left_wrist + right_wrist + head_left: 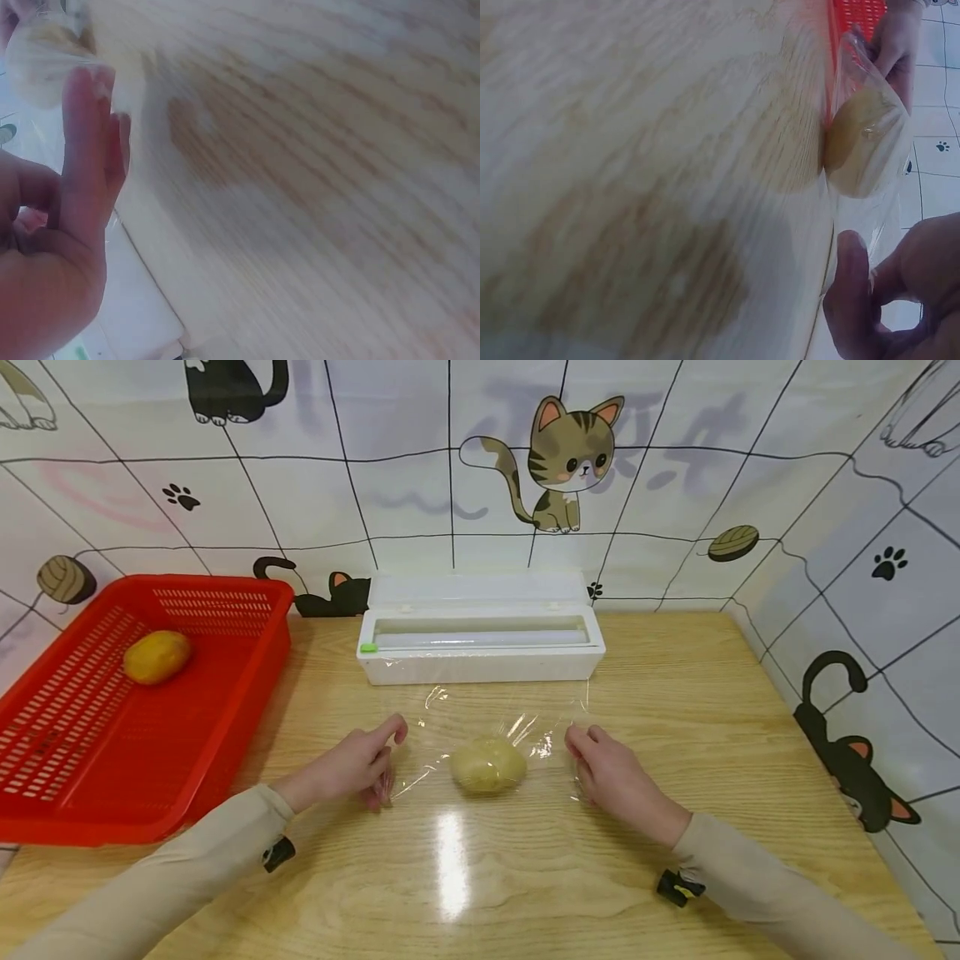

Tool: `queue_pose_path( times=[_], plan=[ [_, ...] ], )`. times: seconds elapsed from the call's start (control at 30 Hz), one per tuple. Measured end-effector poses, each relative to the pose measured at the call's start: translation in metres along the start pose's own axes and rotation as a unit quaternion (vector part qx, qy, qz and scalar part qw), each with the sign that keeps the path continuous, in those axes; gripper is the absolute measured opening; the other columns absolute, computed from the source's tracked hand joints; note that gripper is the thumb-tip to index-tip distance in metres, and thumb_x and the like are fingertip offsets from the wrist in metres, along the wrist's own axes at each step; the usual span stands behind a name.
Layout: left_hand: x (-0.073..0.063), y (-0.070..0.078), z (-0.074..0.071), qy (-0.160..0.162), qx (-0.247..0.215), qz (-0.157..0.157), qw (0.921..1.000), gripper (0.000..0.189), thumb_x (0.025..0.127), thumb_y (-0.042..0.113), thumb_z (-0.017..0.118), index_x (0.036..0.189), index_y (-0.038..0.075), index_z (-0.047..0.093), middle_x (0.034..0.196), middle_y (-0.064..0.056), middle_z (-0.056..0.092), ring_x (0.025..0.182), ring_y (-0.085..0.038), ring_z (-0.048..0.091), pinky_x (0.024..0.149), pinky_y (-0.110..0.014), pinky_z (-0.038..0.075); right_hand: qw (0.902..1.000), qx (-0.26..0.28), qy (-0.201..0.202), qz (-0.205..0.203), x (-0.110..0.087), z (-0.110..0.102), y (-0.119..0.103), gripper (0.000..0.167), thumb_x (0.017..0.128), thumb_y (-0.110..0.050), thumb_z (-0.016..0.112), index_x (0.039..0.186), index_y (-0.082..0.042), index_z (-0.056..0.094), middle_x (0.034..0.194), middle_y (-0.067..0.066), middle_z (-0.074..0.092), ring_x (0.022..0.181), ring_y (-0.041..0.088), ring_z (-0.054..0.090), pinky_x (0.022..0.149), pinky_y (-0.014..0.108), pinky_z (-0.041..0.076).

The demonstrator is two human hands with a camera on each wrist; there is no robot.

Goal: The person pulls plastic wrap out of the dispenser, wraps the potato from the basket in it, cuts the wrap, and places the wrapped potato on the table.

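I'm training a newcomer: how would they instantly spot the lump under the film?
On the table, find the open white box. Just in front lies a yellowish lump. Clear film covers it, unlike the yellow one in the red basket.

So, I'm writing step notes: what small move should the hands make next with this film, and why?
Probably draw the clear film down around the round yellow item: the film lies over it, and the left hand and right hand hold the film out on either side.

Fingers [82, 142] extended, our left hand [60, 232] touches clear film [56, 49] draped over a pale, rounded object [34, 79]; a white box [139, 304] sits near us on the wood-grained table [300, 187].
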State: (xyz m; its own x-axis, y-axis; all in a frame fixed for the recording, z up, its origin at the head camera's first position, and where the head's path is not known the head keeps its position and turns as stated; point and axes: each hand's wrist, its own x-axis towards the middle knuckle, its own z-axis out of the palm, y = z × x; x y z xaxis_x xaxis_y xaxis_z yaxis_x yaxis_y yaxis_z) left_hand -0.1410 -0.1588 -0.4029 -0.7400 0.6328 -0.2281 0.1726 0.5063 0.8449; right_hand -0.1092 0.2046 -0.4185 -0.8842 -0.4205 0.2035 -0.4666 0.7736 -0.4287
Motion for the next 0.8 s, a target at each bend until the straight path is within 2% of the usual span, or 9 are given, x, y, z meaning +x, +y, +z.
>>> queue_pose_path(
  times=[0.13,0.3,0.5,0.63,0.8],
  plan=[
    [-0.001,0.002,0.002,0.01,0.029,0.024,0.9992,0.024,0.091,-0.018,0.035,0.1,0.004,0.038,0.053,-0.005,0.058,0.043,-0.017,0.06,0.042,-0.033,0.051,0.9996,-0.019,-0.002,-0.019,0.001,0.0,-0.003,0.025,0.08,0.014,0.052,0.084,-0.011,0.046,0.074,0.0,0.037,0.058,0.013,0.039,0.047,0.025,0.035],
    [-0.002,0.002,0.007,0.038,0.059,0.033,0.997,0.021,0.09,-0.017,0.034,0.092,0.002,0.043,0.052,-0.002,0.057,0.042,-0.013,0.059,0.041,-0.028,0.05,0.9995,-0.027,-0.015,-0.009,0.002,-0.001,-0.008,0.025,0.082,0.014,0.055,0.084,-0.011,0.05,0.077,0.0,0.037,0.057,0.013,0.038,0.048,0.025,0.035],
    [-0.001,0.0,0.015,0.093,0.145,0.042,0.9842,0.016,0.087,-0.011,0.045,0.09,0.005,0.047,0.048,0.007,0.046,0.038,-0.005,0.047,0.041,-0.023,0.042,0.9985,-0.053,-0.012,-0.003,0.002,0.006,-0.015,0.021,0.087,0.006,0.061,0.08,-0.012,0.052,0.075,-0.001,0.035,0.05,0.011,0.033,0.042,0.023,0.032],
    [0.001,-0.002,0.018,0.099,0.176,0.046,0.9783,0.012,0.085,-0.003,0.056,0.085,0.008,0.051,0.05,0.01,0.042,0.041,-0.001,0.04,0.04,-0.02,0.035,0.9979,-0.064,-0.01,-0.008,0.003,0.011,-0.018,0.019,0.089,0.001,0.063,0.079,-0.012,0.052,0.072,-0.001,0.035,0.049,0.011,0.031,0.041,0.024,0.031],
    [0.003,-0.002,0.02,0.102,0.206,0.05,0.972,0.009,0.08,0.002,0.061,0.082,0.009,0.056,0.053,0.011,0.04,0.046,-0.001,0.036,0.043,-0.02,0.031,0.9965,-0.081,-0.014,-0.016,0.007,0.013,-0.02,0.017,0.087,-0.001,0.062,0.077,-0.01,0.052,0.069,-0.001,0.036,0.049,0.011,0.031,0.04,0.026,0.03]
  ],
)
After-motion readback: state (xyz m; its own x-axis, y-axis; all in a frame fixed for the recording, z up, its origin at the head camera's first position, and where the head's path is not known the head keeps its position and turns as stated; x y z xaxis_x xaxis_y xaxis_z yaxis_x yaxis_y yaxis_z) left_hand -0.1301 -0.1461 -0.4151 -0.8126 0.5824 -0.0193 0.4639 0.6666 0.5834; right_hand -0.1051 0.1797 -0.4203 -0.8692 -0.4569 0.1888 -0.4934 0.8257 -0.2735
